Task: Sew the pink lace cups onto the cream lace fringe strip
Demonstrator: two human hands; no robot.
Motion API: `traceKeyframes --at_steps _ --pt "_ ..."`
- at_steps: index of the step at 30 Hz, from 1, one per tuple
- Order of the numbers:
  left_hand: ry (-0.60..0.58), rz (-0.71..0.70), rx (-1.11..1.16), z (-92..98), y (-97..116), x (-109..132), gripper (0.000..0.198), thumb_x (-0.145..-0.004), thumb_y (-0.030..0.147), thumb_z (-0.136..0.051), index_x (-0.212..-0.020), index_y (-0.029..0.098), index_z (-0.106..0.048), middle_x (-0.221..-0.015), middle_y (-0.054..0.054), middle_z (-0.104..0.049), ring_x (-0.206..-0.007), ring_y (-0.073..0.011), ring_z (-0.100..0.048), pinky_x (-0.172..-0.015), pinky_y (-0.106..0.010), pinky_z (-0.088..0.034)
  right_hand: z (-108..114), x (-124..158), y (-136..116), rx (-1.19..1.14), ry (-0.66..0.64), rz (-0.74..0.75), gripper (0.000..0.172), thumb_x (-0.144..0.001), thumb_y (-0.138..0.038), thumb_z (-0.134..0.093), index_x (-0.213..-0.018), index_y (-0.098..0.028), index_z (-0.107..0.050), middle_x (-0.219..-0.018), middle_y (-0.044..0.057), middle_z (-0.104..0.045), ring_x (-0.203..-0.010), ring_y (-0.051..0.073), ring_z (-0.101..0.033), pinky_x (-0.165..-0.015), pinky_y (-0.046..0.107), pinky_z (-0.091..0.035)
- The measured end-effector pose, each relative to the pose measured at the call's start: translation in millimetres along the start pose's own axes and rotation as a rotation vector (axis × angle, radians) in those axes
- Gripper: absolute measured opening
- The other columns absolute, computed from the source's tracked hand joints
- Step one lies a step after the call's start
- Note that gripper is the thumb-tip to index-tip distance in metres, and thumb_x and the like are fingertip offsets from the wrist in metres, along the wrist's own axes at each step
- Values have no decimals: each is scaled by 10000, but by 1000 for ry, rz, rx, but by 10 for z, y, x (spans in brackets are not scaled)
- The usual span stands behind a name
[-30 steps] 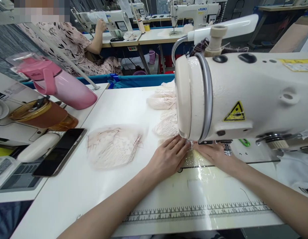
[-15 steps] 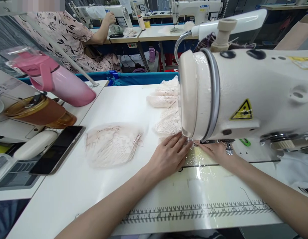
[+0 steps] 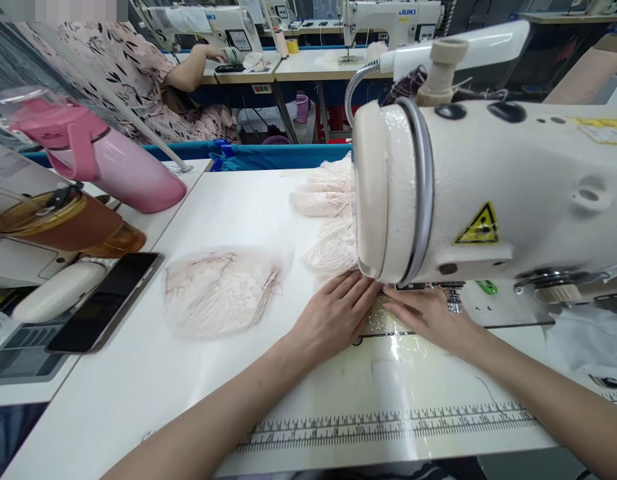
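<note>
My left hand [image 3: 336,310] lies flat at the near edge of a pale pink lace fabric [image 3: 333,243], its fingers stretched forward to the sewing machine head [image 3: 393,193]. The fingertips touch the cloth. Under the machine arm, my right hand [image 3: 433,317] reaches in from the right with fingers extended over the shiny bed plate [image 3: 388,323], tips close to those of my left hand. The machine head hides the needle area and part of the fabric, so whether the right fingertips touch cloth is unclear. A second sheer lace piece [image 3: 223,290] lies flat on the white table.
A phone [image 3: 106,303], an amber cup [image 3: 68,220] and a pink bottle [image 3: 103,153] stand or lie at left. A printed ruler [image 3: 388,423] runs along the front edge. Across the way, a co-worker in a floral garment [image 3: 113,73] sits at another machine [image 3: 203,27].
My right hand has drawn slightly back, its thumb now more apart from the fingers. My left hand stays on the lace. The co-worker's hand has dropped from the machine head to the table.
</note>
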State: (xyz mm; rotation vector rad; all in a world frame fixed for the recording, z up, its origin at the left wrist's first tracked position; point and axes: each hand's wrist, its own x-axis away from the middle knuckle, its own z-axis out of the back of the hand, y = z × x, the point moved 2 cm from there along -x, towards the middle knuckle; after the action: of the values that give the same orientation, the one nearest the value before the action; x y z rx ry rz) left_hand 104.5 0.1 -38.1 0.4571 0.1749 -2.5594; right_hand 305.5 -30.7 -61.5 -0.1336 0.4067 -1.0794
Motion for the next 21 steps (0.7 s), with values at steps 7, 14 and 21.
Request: traceKeyframes --at_steps 7,14,21 --pt "15 -3 -2 8 -14 -6 315 -929 186 -401 -1152 90 -602 -1236 -113 -629 -1183 -256 -571 -1042 -421 -436 88 -53 -80 -12 20 -39 377 -941 -455 -454 -1256 -303 -595 -928 22 -731 -776 193 -684 -604 322 -548" --pt "54 3 23 19 -48 -28 299 -890 191 -429 -1102 109 -624 -1191 -118 -650 -1158 -269 -587 -1036 -456 -441 84 -92 -77 -99 -14 -25 398 -935 -421 -478 -1314 -314 -532 -1041 30 -716 -951 211 -671 -868 428 -542" --pt "52 37 14 0 -47 -31 321 -861 205 -443 -1117 105 -610 -1196 -137 -639 -1160 -295 -578 -1020 -481 -446 95 -99 -97 -52 -12 -20 393 -942 -403 -462 -1322 -324 -523 -1068 26 -707 -972 205 -657 -909 422 -513"
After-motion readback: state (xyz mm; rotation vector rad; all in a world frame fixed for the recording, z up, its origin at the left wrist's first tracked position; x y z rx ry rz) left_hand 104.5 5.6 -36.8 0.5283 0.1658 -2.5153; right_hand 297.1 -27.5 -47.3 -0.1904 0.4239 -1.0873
